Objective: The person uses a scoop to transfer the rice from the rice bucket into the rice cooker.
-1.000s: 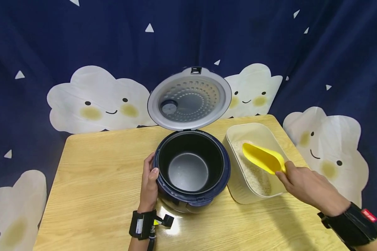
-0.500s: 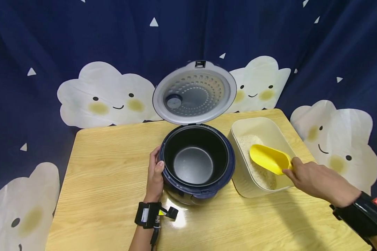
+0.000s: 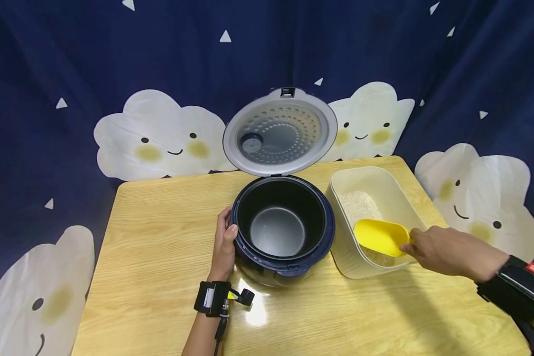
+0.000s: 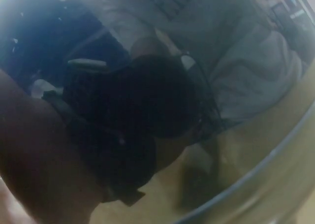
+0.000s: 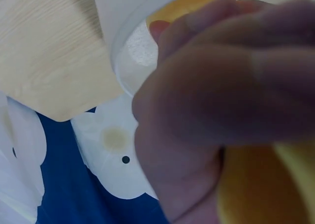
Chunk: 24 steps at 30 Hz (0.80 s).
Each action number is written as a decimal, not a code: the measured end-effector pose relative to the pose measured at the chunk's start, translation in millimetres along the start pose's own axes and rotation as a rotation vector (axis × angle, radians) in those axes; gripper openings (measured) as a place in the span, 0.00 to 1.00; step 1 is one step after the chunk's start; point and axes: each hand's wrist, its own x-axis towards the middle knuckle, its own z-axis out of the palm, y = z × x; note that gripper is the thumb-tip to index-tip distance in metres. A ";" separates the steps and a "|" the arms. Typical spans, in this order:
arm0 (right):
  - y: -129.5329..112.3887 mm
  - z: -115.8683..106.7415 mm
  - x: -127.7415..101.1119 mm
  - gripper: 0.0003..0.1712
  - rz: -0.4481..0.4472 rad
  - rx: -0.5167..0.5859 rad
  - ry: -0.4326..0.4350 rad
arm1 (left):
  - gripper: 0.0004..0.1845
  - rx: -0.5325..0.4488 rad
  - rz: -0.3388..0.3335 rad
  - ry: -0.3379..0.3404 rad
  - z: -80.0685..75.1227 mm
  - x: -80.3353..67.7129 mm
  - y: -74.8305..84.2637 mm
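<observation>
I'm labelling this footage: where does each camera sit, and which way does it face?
Head: worn on the head, facing forward and down at cooker, container and scoop; left hand, right hand and forearms show.
Left wrist: on that wrist, facing a glossy surface, probably the cooker's; grey clothing mirrored, hand unclear.
Right wrist: on that wrist, facing scoop and container; fingers loom large.
Head and right wrist share scoop, container, table, curtain.

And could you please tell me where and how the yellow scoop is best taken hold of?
I'd take the yellow scoop by its handle, from the right, as the right hand does: the scoop's broad end points left across the opening of the cream container, leaving the handle on that side.
</observation>
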 end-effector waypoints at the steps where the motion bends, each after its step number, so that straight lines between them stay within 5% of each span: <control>1: -0.5 -0.5 0.2 0.15 -0.001 0.000 -0.003 | 0.33 0.001 -0.002 -0.004 0.3 0.1 -0.1; 24: -8.5 5.4 14.3 0.18 -0.031 0.049 -0.154 | 0.33 0.020 -0.011 0.016 1.1 1.1 0.1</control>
